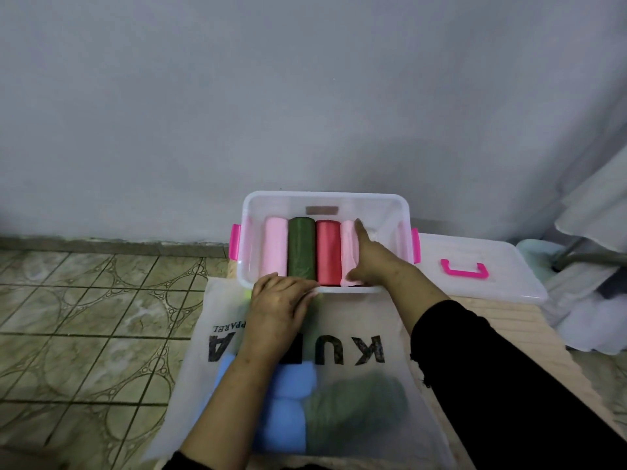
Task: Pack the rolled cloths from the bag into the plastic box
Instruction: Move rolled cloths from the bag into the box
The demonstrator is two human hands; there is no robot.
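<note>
Four rolled cloths are lying side by side in the clear plastic box (pixel 400 212): a pink roll (pixel 275 247) at the left, then a dark green roll (pixel 301 247), a red roll (pixel 328 252) and a pale pink roll (pixel 348 245). Right hand (pixel 371 259) is reaching into the box, its grip closing around the pale pink roll, with fingers stretching along the roll's right side and the thumb pressing at its near end. Left hand (pixel 281 300) is resting palm down on the box's near rim, fingers straight and together, touching the near ends of the green and red rolls. Just in front of the box, a translucent bag (pixel 359 320) with black lettering is lying flat on the desk (pixel 529 323), with blue cloths (pixel 288 395) and a green cloth (pixel 356 408) showing through it. Beside the box on the right, a clear lid (pixel 475 252) with a pink handle (pixel 464 269) is sitting. Pink latches are hanging at both ends of the box.
</note>
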